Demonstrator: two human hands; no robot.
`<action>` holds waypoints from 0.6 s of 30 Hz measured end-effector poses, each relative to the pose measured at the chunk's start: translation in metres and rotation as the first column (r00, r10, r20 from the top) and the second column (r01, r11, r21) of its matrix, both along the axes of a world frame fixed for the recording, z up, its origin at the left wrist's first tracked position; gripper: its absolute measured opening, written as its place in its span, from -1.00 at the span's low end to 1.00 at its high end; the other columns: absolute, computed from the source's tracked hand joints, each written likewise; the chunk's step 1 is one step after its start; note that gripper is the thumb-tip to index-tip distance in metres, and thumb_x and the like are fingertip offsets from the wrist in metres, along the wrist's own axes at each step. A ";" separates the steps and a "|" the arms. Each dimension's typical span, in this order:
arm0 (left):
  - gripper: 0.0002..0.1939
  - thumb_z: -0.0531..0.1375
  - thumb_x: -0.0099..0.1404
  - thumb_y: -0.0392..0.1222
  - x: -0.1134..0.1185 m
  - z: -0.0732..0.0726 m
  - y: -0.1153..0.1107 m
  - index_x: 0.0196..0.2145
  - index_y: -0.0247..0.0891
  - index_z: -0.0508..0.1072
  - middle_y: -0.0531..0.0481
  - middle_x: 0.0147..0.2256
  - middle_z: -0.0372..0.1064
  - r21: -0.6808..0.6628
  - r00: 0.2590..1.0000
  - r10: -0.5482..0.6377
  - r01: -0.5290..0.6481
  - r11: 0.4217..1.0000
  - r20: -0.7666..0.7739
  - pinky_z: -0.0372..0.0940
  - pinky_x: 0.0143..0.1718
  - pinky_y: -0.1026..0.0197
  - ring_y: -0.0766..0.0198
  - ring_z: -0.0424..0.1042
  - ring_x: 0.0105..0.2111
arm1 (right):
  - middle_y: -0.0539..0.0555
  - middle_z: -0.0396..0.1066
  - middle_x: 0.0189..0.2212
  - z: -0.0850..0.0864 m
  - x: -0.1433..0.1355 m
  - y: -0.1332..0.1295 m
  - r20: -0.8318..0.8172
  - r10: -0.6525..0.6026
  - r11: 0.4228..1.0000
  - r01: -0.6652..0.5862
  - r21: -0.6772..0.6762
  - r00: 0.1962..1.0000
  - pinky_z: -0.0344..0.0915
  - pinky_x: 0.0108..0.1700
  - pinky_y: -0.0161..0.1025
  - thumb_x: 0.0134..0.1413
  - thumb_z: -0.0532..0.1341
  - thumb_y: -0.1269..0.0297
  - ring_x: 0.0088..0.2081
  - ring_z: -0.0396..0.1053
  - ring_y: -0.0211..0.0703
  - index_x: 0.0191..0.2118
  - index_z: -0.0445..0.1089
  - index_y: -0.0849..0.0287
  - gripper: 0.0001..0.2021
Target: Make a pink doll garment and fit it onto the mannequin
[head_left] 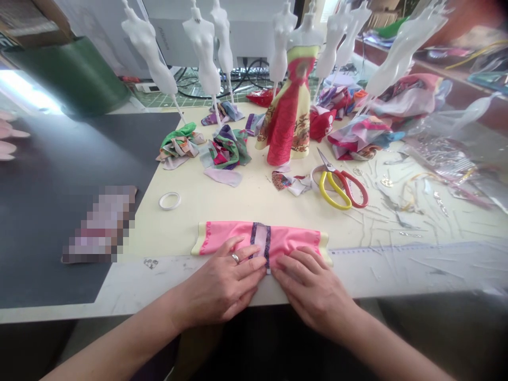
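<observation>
A pink fabric piece (230, 233) lies across the near part of the table, with pale yellow ends and a lilac middle strip edged in dark patterned trim. My left hand (226, 278), a ring on one finger, lies over its near edge left of the strip. Its fingers are together, their tips at the dark trim. On the other side my right hand (313, 286) has bent fingers closed on the near edge. The fingertips of both hands almost meet at the strip's near end. My palms hide part of the cloth, and the thumbs show poorly.
Scissors (339, 185) with yellow and red handles lie beyond the cloth. A white ring (170, 200) sits left, near a blurred-out object (101, 225) on a dark mat (51, 174). Behind stand several white dress forms (204, 58), one wearing a red-and-yellow dress (283, 121), amid fabric scraps (180, 145).
</observation>
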State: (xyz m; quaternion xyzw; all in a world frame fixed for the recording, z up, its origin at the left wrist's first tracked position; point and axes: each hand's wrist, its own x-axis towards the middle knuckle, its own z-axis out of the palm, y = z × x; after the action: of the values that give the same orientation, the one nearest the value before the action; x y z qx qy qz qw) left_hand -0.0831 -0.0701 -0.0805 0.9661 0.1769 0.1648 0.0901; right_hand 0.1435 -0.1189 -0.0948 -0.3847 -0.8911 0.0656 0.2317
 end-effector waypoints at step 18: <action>-0.66 0.07 0.28 -0.32 -0.003 -0.002 -0.003 0.01 -0.32 0.35 -0.14 0.02 0.36 -0.014 0.999 0.024 -0.024 1.000 -0.034 -0.04 0.14 -0.13 0.05 0.24 0.07 | 0.19 0.37 -0.11 -0.003 0.001 -0.002 0.008 -0.006 0.999 0.006 0.031 1.000 0.17 0.10 0.04 0.08 0.10 0.48 -0.01 0.22 0.01 0.01 0.32 0.29 -0.66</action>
State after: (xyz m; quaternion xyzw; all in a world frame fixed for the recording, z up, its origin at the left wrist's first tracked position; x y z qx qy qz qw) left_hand -0.0859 -0.0728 -0.0826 0.9659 0.1912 0.1483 0.0919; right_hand 0.1441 -0.1205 -0.0977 -0.3840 -0.8917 0.0494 0.2343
